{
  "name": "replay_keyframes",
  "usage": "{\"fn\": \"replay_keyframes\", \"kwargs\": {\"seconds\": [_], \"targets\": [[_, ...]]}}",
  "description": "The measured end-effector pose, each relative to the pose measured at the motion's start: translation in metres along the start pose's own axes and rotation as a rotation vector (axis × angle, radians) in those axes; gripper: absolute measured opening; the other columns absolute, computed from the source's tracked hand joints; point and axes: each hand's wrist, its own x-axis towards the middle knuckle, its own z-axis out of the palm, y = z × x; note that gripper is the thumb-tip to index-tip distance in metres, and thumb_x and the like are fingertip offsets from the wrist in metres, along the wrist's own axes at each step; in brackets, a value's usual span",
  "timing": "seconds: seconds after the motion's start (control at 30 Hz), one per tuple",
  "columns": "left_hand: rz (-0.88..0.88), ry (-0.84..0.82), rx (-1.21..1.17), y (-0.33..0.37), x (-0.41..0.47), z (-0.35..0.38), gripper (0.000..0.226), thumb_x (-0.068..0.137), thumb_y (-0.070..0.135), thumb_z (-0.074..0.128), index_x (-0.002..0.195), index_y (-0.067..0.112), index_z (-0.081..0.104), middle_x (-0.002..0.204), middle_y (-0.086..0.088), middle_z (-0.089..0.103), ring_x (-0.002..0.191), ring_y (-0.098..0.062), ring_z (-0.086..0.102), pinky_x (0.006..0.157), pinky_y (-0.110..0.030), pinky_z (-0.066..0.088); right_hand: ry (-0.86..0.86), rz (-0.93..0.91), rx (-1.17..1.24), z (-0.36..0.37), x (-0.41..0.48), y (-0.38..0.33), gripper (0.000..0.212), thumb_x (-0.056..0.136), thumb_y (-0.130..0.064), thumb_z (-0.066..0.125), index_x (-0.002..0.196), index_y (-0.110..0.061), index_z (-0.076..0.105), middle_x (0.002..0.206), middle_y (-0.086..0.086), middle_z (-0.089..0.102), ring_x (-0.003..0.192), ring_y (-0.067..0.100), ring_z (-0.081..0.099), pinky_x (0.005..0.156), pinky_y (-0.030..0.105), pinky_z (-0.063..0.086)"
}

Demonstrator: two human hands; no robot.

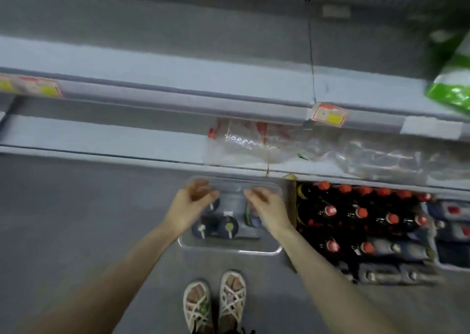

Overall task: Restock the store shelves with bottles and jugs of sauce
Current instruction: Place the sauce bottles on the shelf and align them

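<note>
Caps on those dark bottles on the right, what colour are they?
Red caps on the dark bottles; the head view shows them best.

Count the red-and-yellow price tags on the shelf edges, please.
2. One price tag is at the far left of the upper shelf edge; the other is right of centre on that edge, above the crumpled plastic wrap. More may be hidden outside the view.
</note>
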Motion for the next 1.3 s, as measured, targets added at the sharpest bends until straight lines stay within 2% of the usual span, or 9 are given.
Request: {"fn": "replay_keyframes", "kwargs": {"seconds": [0.1, 0.27, 0.4, 0.47, 0.6, 0.67, 0.83, 1.07, 1.3], "targets": [[-0.046, 0.020, -0.013, -0.059, 0.023, 0.014, 0.022, 0.088, 0.005, 0.065, 0.108, 0.008, 0.056, 0.081, 0.001, 0.062, 0.061, 0.002, 0.055, 0.056, -0.007, 0.042, -0.037, 0.103, 0.009, 0.019, 0.023, 0.062, 0.012, 0.090, -0.025, 0.067, 0.079, -0.025, 0.063, 0.076, -0.008, 0.064, 0.080, 0.015, 0.062, 0.078, 0.030, 0.048], [-0.116, 0.004, -0.004, -0.166, 0.053, 0.040, 0.021, 0.087, 0.007, 0.066, 0.107, 0.008, 0.058, 0.082, -0.001, 0.064, 0.067, -0.001, 0.060, 0.062, -0.013, 0.047, -0.079, 0.209, -0.016, 0.048, 0.054, 0.164, 0.011, 0.093, -0.023, 0.062, 0.086, -0.015, 0.065, 0.072, -0.012, 0.062, 0.065, -0.007, 0.060, 0.063, 0.004, 0.041], [-0.158, -0.002, 0.023, -0.225, 0.069, 0.054, 0.025, 0.086, 0.013, 0.068, 0.109, 0.012, 0.057, 0.086, -0.003, 0.063, 0.071, -0.003, 0.060, 0.062, -0.012, 0.047, -0.077, 0.254, -0.049, 0.071, 0.077, 0.228, 0.021, 0.090, -0.032, 0.065, 0.091, -0.012, 0.067, 0.090, 0.006, 0.070, 0.093, 0.023, 0.066, 0.089, 0.036, 0.047], [-0.176, -0.010, 0.023, -0.246, 0.078, 0.059, 0.027, 0.087, 0.013, 0.068, 0.110, 0.014, 0.055, 0.086, -0.002, 0.062, 0.073, -0.006, 0.058, 0.064, -0.012, 0.047, -0.089, 0.273, -0.069, 0.080, 0.089, 0.250, 0.030, 0.087, -0.038, 0.066, 0.092, -0.008, 0.068, 0.087, 0.007, 0.069, 0.089, 0.024, 0.063, 0.084, 0.036, 0.046], [-0.190, 0.009, -0.036, -0.279, 0.095, 0.067, 0.029, 0.086, 0.012, 0.068, 0.112, 0.011, 0.056, 0.085, -0.002, 0.061, 0.079, -0.012, 0.060, 0.076, -0.024, 0.050, -0.068, 0.288, -0.091, 0.096, 0.110, 0.282, 0.039, 0.086, -0.041, 0.067, 0.063, -0.012, 0.054, 0.060, -0.003, 0.052, 0.062, 0.013, 0.048, 0.063, 0.026, 0.036], [-0.177, 0.018, -0.053, -0.290, 0.099, 0.069, 0.025, 0.086, 0.012, 0.068, 0.108, 0.013, 0.056, 0.082, -0.001, 0.062, 0.077, -0.010, 0.060, 0.079, -0.030, 0.050, -0.094, 0.315, -0.129, 0.101, 0.115, 0.290, 0.043, 0.089, -0.045, 0.062, 0.064, -0.012, 0.054, 0.062, -0.002, 0.052, 0.062, 0.011, 0.047, 0.059, 0.023, 0.035], [-0.161, 0.008, -0.076, -0.295, 0.102, 0.067, 0.016, 0.088, 0.012, 0.066, 0.101, 0.017, 0.058, 0.077, -0.002, 0.062, 0.072, -0.011, 0.061, 0.075, -0.030, 0.051, -0.144, 0.344, -0.175, 0.107, 0.116, 0.297, 0.057, 0.095, -0.053, 0.046, 0.103, -0.002, 0.070, 0.094, 0.004, 0.063, 0.090, 0.018, 0.055, 0.075, 0.024, 0.034], [-0.136, -0.012, -0.028, -0.280, 0.098, 0.060, 0.010, 0.090, 0.008, 0.062, 0.094, 0.015, 0.057, 0.072, -0.004, 0.060, 0.058, -0.003, 0.059, 0.054, -0.012, 0.047, -0.049, 0.252, -0.170, 0.110, 0.116, 0.286, 0.054, 0.095, -0.052, 0.046, 0.101, -0.002, 0.066, 0.098, 0.008, 0.062, 0.095, 0.022, 0.056, 0.070, 0.025, 0.032], [-0.106, -0.046, 0.029, -0.210, 0.069, 0.041, 0.025, 0.089, 0.015, 0.065, 0.113, 0.011, 0.057, 0.082, -0.004, 0.063, 0.071, -0.016, 0.059, 0.064, -0.021, 0.047, -0.021, 0.153, -0.177, 0.075, 0.076, 0.205, 0.055, 0.092, -0.053, 0.052, 0.094, 0.001, 0.064, 0.086, 0.007, 0.063, 0.084, 0.020, 0.057, 0.067, 0.030, 0.039]]}}
